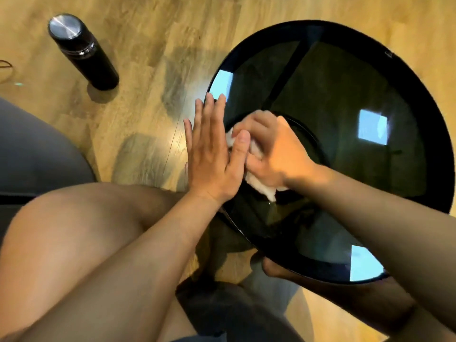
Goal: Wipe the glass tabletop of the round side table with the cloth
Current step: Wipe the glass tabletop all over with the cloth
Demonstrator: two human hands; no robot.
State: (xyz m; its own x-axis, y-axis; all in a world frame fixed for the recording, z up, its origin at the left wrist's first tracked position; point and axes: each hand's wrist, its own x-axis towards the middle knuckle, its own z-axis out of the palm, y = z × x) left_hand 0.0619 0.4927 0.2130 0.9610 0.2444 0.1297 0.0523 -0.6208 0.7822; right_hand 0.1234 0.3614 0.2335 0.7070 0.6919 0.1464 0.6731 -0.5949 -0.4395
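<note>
The round side table's dark glass tabletop [345,99] fills the right half of the view, with bright window reflections on it. My right hand [276,149] is closed on a crumpled white cloth [261,187] and presses it onto the glass near the table's left rim. Its fingers hide most of the cloth. My left hand [212,149] is flat with fingers straight, held edge-on at the table's left rim, its thumb touching the cloth and my right hand.
A black bottle [81,51] with a silver lid stands on the wooden floor [148,45] at the upper left. My bare knees [74,243] are below the hands. A grey seat [29,149] is at the left edge.
</note>
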